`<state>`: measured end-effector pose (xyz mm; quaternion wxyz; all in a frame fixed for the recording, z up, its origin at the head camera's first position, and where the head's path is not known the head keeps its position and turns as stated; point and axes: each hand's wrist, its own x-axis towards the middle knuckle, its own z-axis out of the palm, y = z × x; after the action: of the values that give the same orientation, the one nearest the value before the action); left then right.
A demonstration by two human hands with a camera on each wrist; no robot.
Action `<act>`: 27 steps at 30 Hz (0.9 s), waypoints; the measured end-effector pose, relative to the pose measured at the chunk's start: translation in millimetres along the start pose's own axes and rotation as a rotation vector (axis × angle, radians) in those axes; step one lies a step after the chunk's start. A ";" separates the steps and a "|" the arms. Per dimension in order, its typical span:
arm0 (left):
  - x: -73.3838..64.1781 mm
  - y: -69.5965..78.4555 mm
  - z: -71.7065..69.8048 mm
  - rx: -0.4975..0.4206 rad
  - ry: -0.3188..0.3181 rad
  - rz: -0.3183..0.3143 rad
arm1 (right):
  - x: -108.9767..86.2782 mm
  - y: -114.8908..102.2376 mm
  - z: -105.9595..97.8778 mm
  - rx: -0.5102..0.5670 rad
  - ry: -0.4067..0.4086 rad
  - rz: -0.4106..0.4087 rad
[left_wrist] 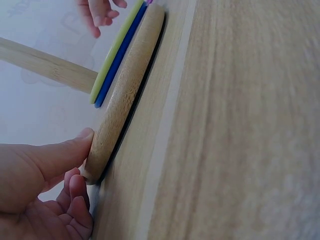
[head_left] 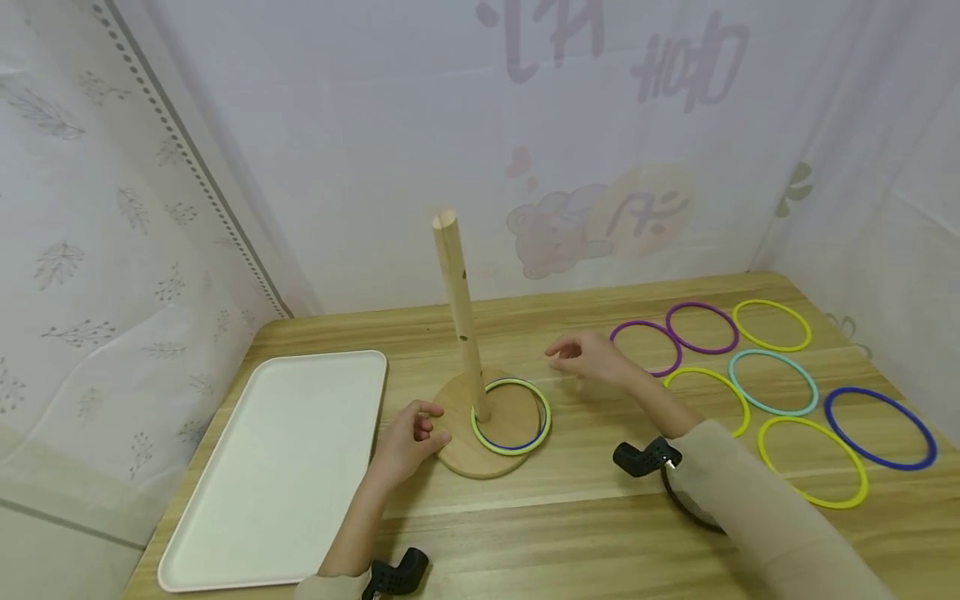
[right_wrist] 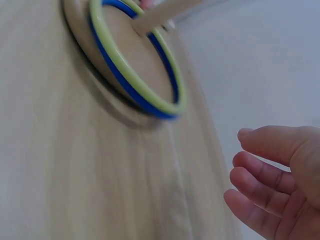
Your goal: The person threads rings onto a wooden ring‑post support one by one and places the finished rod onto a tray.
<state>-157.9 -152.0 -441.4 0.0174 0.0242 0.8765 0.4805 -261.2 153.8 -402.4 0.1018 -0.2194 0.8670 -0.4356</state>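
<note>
A round wooden base [head_left: 468, 454] carries an upright wooden peg [head_left: 459, 308] in the head view. Around the peg, a yellow-green ring [head_left: 549, 417] lies on top of a blue ring [left_wrist: 116, 65], off-centre toward the right of the base. My left hand [head_left: 405, 446] pinches the base's left edge; the left wrist view shows its thumb [left_wrist: 75, 150] on top and curled fingers at the rim. To the right of the peg, my right hand [head_left: 588, 357] hovers over the table with nothing in it, its fingers loosely bent and apart from the rings.
A white tray [head_left: 285, 450] lies on the left. Several loose rings cover the right side, among them a purple ring [head_left: 705, 352], a light blue ring [head_left: 776, 412] and a yellow ring [head_left: 832, 504]. Under the right sleeve shows part of a dark-rimmed round object [head_left: 693, 510].
</note>
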 end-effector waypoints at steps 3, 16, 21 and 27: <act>-0.6 -0.4 0.0 0.003 0.001 -0.001 | -2.7 6.3 -14.0 -0.012 0.036 0.010; 0.0 -0.9 -0.1 -0.001 0.007 -0.005 | -33.4 53.1 -86.8 -0.159 0.226 0.031; 0.1 -0.9 -0.2 -0.001 0.008 -0.008 | -48.1 73.1 -103.2 -0.246 0.275 0.139; 0.5 -1.8 0.0 0.013 0.012 -0.005 | -63.3 93.7 -110.8 -0.221 0.268 0.276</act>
<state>-158.5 -152.9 -442.9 0.0132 0.0194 0.8797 0.4750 -273.3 311.4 -411.8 0.0194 -0.0487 0.9371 -0.3450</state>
